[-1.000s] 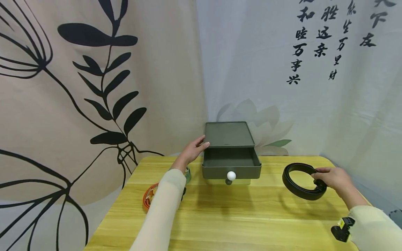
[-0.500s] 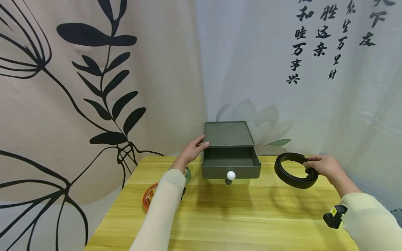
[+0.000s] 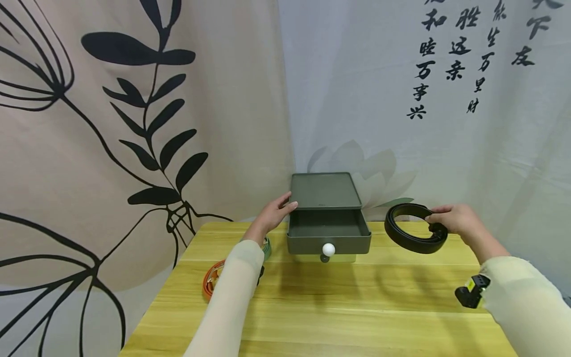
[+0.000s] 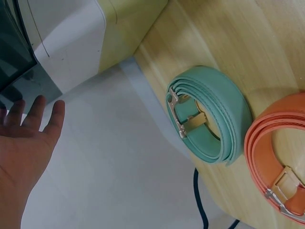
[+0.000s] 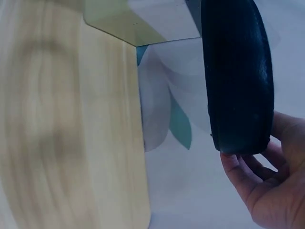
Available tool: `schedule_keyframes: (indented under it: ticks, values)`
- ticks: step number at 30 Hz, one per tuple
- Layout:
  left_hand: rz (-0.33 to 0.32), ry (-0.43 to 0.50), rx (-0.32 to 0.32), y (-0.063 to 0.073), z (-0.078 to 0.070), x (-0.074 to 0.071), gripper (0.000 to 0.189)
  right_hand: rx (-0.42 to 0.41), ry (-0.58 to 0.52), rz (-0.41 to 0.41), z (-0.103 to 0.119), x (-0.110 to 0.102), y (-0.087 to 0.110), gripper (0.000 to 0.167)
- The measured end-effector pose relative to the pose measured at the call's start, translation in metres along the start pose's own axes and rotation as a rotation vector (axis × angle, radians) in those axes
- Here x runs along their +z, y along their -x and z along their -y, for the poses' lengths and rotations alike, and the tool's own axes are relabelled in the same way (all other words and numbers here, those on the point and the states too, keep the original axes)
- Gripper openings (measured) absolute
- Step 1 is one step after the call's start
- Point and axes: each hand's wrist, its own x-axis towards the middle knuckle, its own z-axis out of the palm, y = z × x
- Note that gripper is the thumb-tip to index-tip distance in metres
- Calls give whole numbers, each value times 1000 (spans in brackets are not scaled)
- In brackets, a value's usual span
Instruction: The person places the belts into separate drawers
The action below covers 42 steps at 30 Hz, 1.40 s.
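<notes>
A coiled black belt [image 3: 415, 242] hangs above the right part of the table, pinched at its right side by my right hand [image 3: 459, 220]. Seen from the right wrist, the belt [image 5: 238, 76] shows its broad dark side, with the fingers at its lower end. My left hand [image 3: 271, 217] rests against the left side of a dark grey drawer box [image 3: 325, 191], fingers extended. The box's drawer [image 3: 308, 244], with a white round knob [image 3: 328, 250], is pulled out at the front. In the left wrist view the left hand [image 4: 28, 138] has its fingers spread near the box.
A coiled green belt [image 4: 233, 114] and a coiled orange belt [image 4: 257, 157] stand side by side on the wooden table [image 3: 312, 317], left of the box and partly behind my left forearm in the head view. A printed curtain [image 3: 241, 124] hangs behind the table.
My right hand has lifted the black belt higher and carried it leftward, nearer the drawer box. The left hand and the pulled-out drawer stay where they were.
</notes>
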Motion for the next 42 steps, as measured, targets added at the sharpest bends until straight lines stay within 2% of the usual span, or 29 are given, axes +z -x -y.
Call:
schedule_keyframes:
  ticks: [5,15,21,32,42]
  values:
    - [3,15,-4,0,1,0,69,5,29,7,16,-6,-2,61]
    - [17,16,3,1,1,-2,76,-2,-35,52,41,-7,-3,58]
    - [20,14,5,1,0,-2,74,-10,-30,60,57,-5,-4,56]
    - [9,0,25,-1,0,-1,68,-17,-2,40,90,6,-7,53]
    - [12,-2,32,0,1,-1,73,-38,-7,53,116,24,-3,49]
